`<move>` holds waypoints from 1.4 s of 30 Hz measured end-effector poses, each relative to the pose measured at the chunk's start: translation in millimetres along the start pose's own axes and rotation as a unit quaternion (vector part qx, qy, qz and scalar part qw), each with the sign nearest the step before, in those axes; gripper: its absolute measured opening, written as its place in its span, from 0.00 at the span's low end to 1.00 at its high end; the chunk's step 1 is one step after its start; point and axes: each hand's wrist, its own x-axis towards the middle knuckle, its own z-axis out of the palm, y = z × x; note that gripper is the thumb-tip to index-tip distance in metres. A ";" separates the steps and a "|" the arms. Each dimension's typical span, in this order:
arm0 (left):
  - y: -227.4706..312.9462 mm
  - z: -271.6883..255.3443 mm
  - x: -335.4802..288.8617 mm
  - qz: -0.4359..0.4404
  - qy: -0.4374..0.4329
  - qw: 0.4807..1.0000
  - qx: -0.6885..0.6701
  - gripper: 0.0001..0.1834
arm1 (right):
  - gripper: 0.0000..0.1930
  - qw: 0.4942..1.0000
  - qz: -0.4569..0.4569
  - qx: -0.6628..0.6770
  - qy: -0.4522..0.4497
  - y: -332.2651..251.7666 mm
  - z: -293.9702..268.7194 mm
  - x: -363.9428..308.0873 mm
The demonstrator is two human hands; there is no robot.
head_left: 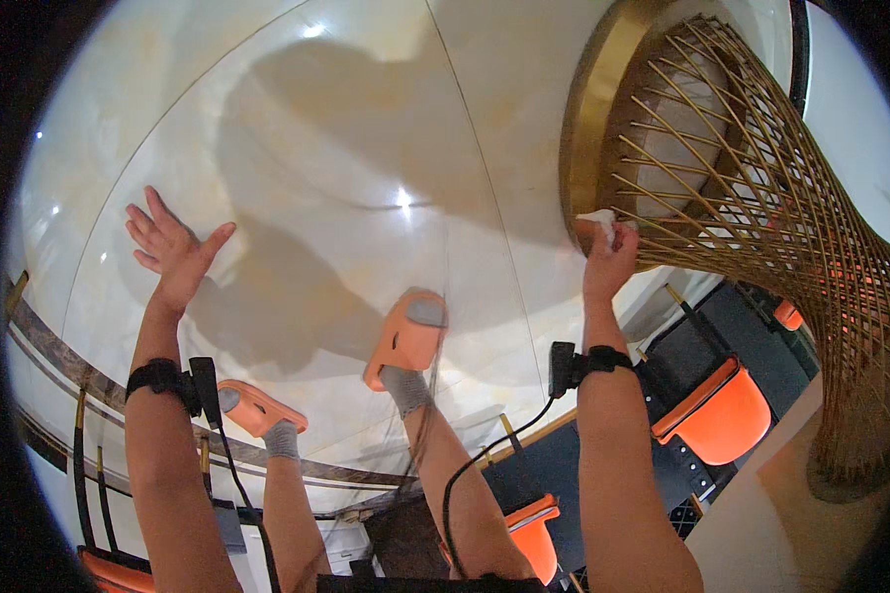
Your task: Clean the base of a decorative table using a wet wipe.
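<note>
Your right hand (613, 259) pinches a crumpled white wad (599, 219), partly hidden in your grip, at the smooth gold band (585, 124) of a flared stand (845, 287) of crisscrossing thin rods; contact is unclear. Your left hand (175, 249) splays over glossy, marbled floor (504, 99). Dark vignetting crops the stand's right edge.

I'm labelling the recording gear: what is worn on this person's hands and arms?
The left hand and right hand wear no gloves, and no sleeves show on the forearms. Each arm has a black band, the left band and right band, carrying a small black box-like unit. A dark cable runs from each: left cable, right cable.
</note>
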 end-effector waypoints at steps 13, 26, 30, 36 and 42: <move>-1.7 -3.1 -0.3 0.001 -0.001 1.000 0.008 0.66 | 0.11 0.953 -0.290 -0.084 -0.037 -121.8 41.8 150.0; 4.9 -5.8 -0.6 -0.008 -0.009 1.000 -0.008 0.66 | 0.10 0.936 -0.260 -0.149 -0.183 -24.2 -2.2 6.6; -0.6 -6.8 -0.4 -0.011 0.005 1.000 0.000 0.66 | 0.09 0.901 -0.371 -0.187 -0.124 -93.3 34.1 60.1; -5.7 -9.8 -6.2 -0.012 -0.011 1.000 -0.001 0.67 | 0.13 0.952 -0.232 -0.189 -0.067 -208.9 63.4 184.8; 2.8 -6.1 -2.6 0.012 -0.011 0.999 -0.031 0.67 | 0.22 0.836 -0.454 -0.296 -0.085 -152.2 69.4 203.0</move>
